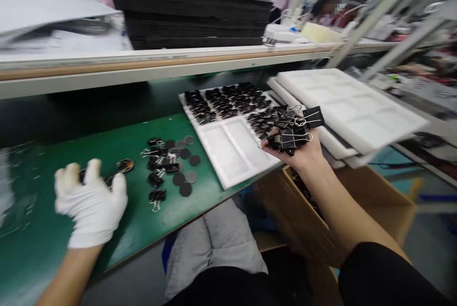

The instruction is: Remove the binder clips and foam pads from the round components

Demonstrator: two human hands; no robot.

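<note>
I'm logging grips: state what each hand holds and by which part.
The right hand cradles a heap of black binder clips from below. The left hand partly covers dark pieces; whether it holds any cannot be told.

Wht sheets (50,11) on shelf (171,61) nr blk stack (189,8)

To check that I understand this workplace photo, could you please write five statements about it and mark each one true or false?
1. The right hand holds several black clips. True.
2. Both hands are bare. False: the left hand is gloved in white.
3. Dark round discs lie on the green table. True.
4. The tray between the hands is black. False: it is white.
5. The box is at the left of the picture. False: it is at the right.
</note>
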